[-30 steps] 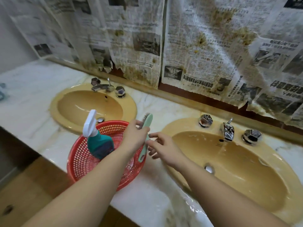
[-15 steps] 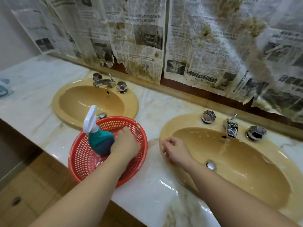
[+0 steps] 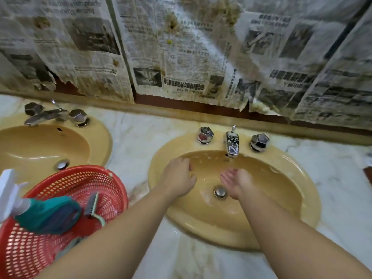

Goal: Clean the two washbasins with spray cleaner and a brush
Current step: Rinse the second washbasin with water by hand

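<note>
1. Where my left hand was down in the red basket half a second ago, it now sits inside the right washbasin, fingers loosely curled, holding nothing.
2. My right hand has turned palm up under the tap — open, empty.
3. Brush and spray cleaner lie in the basket, which overlaps the left washbasin.

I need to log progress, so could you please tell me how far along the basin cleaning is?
Tools look finished with: brush and spray bottle lie in the red basket. In hand: left hand and right hand are empty inside the wet right basin, apparently rinsing. Left: whether the left basin is fully clean can't be told.
</note>
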`<action>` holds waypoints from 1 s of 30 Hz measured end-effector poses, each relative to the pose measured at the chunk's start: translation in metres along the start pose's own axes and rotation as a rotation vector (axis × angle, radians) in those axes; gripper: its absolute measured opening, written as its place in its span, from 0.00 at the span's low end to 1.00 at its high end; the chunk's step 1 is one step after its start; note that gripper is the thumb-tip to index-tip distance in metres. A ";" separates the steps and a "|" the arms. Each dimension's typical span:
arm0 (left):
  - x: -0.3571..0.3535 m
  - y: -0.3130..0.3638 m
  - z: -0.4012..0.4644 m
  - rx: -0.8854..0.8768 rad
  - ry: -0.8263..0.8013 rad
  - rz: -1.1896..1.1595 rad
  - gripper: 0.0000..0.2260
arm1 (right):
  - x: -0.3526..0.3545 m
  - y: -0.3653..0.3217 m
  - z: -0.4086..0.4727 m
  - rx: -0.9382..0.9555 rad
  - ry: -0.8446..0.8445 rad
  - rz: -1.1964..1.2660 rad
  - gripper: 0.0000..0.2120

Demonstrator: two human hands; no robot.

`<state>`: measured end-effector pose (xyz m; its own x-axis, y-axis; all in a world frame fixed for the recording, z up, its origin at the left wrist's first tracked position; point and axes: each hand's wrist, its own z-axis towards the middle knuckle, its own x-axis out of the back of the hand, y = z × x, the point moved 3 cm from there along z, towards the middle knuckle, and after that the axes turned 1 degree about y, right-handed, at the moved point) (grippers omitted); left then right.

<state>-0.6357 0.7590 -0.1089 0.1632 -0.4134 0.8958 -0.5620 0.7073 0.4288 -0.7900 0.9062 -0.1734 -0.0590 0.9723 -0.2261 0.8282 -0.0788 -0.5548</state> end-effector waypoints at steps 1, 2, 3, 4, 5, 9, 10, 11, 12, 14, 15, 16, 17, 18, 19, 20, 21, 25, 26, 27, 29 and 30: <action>-0.011 0.003 0.007 -0.035 -0.056 0.023 0.12 | 0.000 -0.005 0.005 -0.018 0.015 0.072 0.14; -0.021 0.005 0.014 -0.065 -0.121 0.047 0.12 | -0.002 -0.009 0.006 -0.035 0.028 0.124 0.14; -0.031 0.008 0.021 -0.096 -0.191 0.075 0.13 | -0.004 -0.012 0.011 -0.049 0.041 0.189 0.15; -0.039 0.008 0.026 -0.125 -0.255 0.117 0.15 | -0.010 -0.011 0.009 -0.062 0.023 0.231 0.17; -0.047 0.008 0.032 -0.165 -0.313 0.182 0.16 | -0.015 -0.009 0.011 -0.067 -0.002 0.250 0.18; -0.076 0.002 0.057 -0.338 -0.494 0.460 0.18 | -0.023 0.003 0.013 -0.062 0.058 0.215 0.17; -0.081 0.000 0.063 -0.397 -0.518 0.520 0.17 | -0.021 0.004 0.015 -0.057 0.122 0.243 0.17; -0.086 0.001 0.069 -0.488 -0.520 0.591 0.16 | -0.021 0.006 0.018 -0.050 0.117 0.259 0.18; -0.090 0.003 0.075 -0.602 -0.503 0.663 0.16 | -0.021 0.009 0.017 -0.062 0.055 0.257 0.20; -0.097 0.011 0.087 -0.827 -0.434 0.784 0.17 | -0.023 0.013 0.013 -0.087 -0.035 0.283 0.20; -0.099 0.014 0.093 -0.911 -0.391 0.820 0.18 | -0.021 0.014 0.013 -0.091 -0.040 0.316 0.20; -0.098 0.017 0.099 -0.966 -0.339 0.845 0.20 | -0.018 0.013 0.014 -0.074 0.008 0.322 0.20; -0.095 0.018 0.104 -0.997 -0.289 0.881 0.21 | -0.014 0.013 0.019 -0.057 0.045 0.328 0.20; -0.093 0.018 0.109 -1.010 -0.257 0.932 0.23 | -0.013 0.011 0.020 -0.057 0.035 0.322 0.21; -0.090 0.012 0.110 -0.997 -0.251 1.001 0.24 | -0.013 0.011 0.018 -0.080 -0.022 0.322 0.21; -0.091 0.004 0.108 -0.984 -0.273 1.077 0.25 | -0.014 0.012 0.018 -0.109 -0.067 0.302 0.22; -0.095 -0.007 0.103 -0.973 -0.334 1.136 0.26 | -0.013 0.013 0.019 -0.127 -0.100 0.293 0.21; -0.118 -0.043 0.072 -0.925 -0.690 1.088 0.33 | -0.007 0.002 0.024 -0.053 0.036 0.323 0.15; -0.116 -0.041 0.077 -0.931 -0.629 1.067 0.33 | -0.011 0.000 0.021 -0.064 -0.002 0.297 0.17; -0.110 -0.036 0.086 -0.926 -0.514 1.046 0.32 | -0.017 0.003 0.018 -0.092 -0.094 0.258 0.19; -0.098 -0.025 0.097 -0.879 -0.306 1.007 0.29 | -0.022 0.014 0.012 -0.171 -0.238 0.137 0.21; -0.100 -0.025 0.096 -0.886 -0.306 1.004 0.28 | -0.022 0.014 0.010 -0.185 -0.248 0.106 0.21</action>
<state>-0.7158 0.7279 -0.2208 -0.2506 0.4618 0.8508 0.3888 0.8529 -0.3484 -0.7826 0.8816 -0.1844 -0.0817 0.8760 -0.4754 0.9231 -0.1133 -0.3675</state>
